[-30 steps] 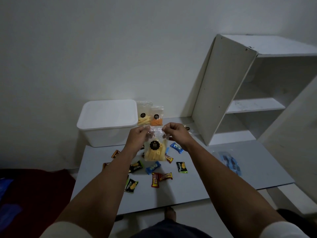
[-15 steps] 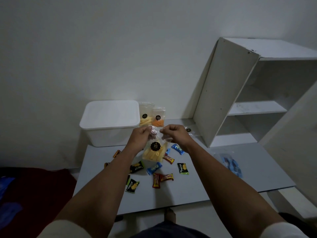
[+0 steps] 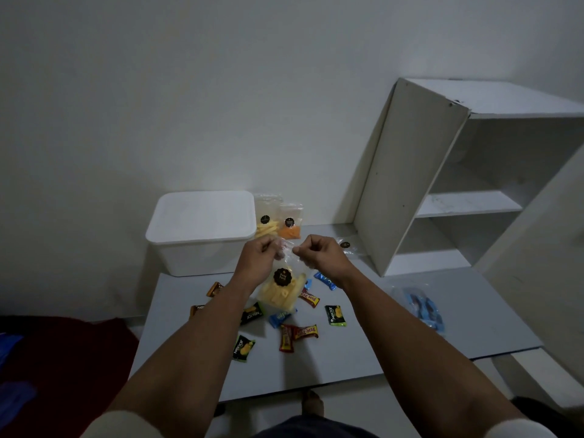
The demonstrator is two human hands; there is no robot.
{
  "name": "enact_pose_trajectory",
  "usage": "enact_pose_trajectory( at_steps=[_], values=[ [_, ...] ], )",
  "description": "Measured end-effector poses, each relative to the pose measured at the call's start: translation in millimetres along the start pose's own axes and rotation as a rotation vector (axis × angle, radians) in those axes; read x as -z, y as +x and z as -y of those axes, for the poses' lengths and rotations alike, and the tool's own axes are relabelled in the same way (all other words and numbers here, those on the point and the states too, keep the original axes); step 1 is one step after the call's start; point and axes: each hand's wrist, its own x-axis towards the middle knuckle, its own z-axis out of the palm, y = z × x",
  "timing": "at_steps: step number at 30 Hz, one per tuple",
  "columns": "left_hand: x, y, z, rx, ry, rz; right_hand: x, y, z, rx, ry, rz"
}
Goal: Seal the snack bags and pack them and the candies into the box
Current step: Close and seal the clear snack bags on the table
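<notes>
The left hand (image 3: 257,259) and the right hand (image 3: 319,252) are raised side by side above the table (image 3: 363,352), each with its fingers curled and pinching the top edge of a clear snack bag (image 3: 281,292). The two hands sit close together, a short strip of the bag's mouth between them. The bag hangs down from the fingers, tilted a little, with pale yellow sticks in its lower half and a round black sticker on its front. Under and around the hanging bag, wrapped candies (image 3: 298,333) lie scattered on the table: red ones, green and black ones, blue ones and a couple of brown ones toward the left. Behind the hands, a white box (image 3: 202,232) with its lid on stands at the back left of the table, against the wall. Just beside the box on its right, two more snack bags (image 3: 278,221) stand upright, one with yellow pieces and one with orange. Another clear bag (image 3: 346,246) with a black sticker lies flat behind the right hand, near the foot of a white shelf unit (image 3: 442,172). A clear packet with blue things inside (image 3: 423,308) lies on the right side of the table, well apart from the candies.
</notes>
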Motion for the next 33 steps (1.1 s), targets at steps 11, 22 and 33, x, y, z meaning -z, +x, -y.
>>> enact_pose_trajectory(
  at_steps=[11, 22, 33],
  values=[
    [-14, -3, -9, 0.142, -0.137, 0.006, -15, 0, 6, 0.097, -0.004, -0.118],
    [-11, -8, -17, 0.145, -0.322, 0.07, -19, -3, 16, 0.006, 0.186, 0.005],
    [-5, -3, -25, 0.034, -0.063, 0.111, -22, 4, 16, -0.017, 0.154, -0.012]
  ],
)
